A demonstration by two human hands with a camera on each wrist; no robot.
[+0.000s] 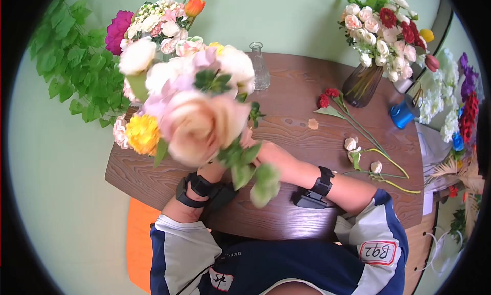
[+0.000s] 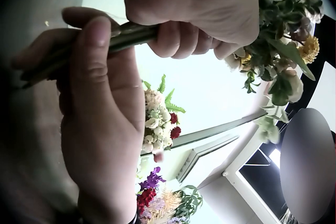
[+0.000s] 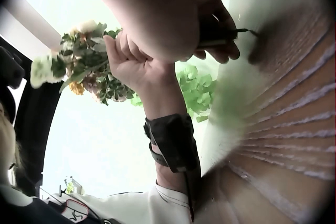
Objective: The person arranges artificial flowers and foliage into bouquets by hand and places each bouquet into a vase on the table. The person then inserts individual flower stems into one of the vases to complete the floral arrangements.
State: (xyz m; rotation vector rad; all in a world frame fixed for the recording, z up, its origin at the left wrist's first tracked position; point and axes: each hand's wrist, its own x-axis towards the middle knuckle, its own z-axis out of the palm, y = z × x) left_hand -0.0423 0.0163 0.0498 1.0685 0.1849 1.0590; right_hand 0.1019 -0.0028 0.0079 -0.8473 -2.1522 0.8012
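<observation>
A mixed bouquet [image 1: 199, 126] of pink, white, lilac and yellow blooms is held up over the table, slightly blurred, and it covers much of both hands in the head view. My left hand [image 2: 191, 11] [image 3: 139, 71] grips the stems just below the flowers with curled fingers. Farther down, my right hand [image 2: 102, 103] [image 3: 157, 14] pinches the lower stems [image 2: 131, 37] between thumb and fingers. The bouquet's leaves and blooms [image 2: 286, 50] appear beyond my left hand in the left wrist view.
On the wooden table [image 1: 291, 106] stand a clear glass vase [image 1: 260, 67], a dark vase [image 1: 363, 85] with flowers, and a blue spool [image 1: 404, 112]. Red flowers [image 1: 327, 98] and white-budded stems [image 1: 376, 167] lie at the right. Green foliage [image 1: 74, 54] hangs at the left.
</observation>
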